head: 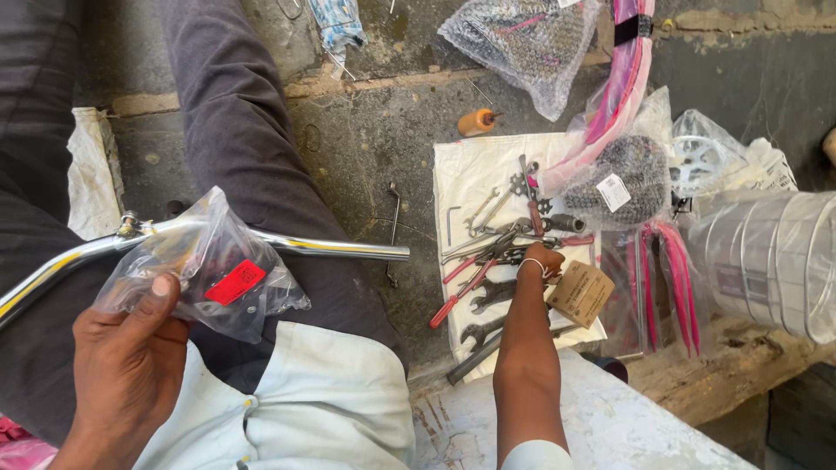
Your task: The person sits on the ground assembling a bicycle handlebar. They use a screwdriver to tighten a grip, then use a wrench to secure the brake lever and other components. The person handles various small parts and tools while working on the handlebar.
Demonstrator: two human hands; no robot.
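Head view: a person sits over a concrete floor (pixel 366 148) with bicycle parts about.
Bag: a clear plastic bag (pixel 205 270) with a red label hangs round a chrome handlebar (pixel 331 246) that lies across the lap, near the left edge of the picture.
Handling: the bag looks light, thin and slippery, easily torn; best pinched at a bunched fold. The handlebar looks stiff, smooth and heavier, best gripped along its straight tube.
Left hand: the left hand (pixel 126 361) is partly closed, thumb pressed on the bag's lower edge, fingers curled beneath it.
Right hand: the right hand (pixel 540 259) reaches down to the tools (pixel 488 261) on a white cloth (pixel 461 174) spread on the floor; its fingers are hidden behind the wrist, so I cannot tell how far open it is or whether it grips anything.
Nearby: a small cardboard box (pixel 581 293) lies just beside that hand, at the cloth's right edge.
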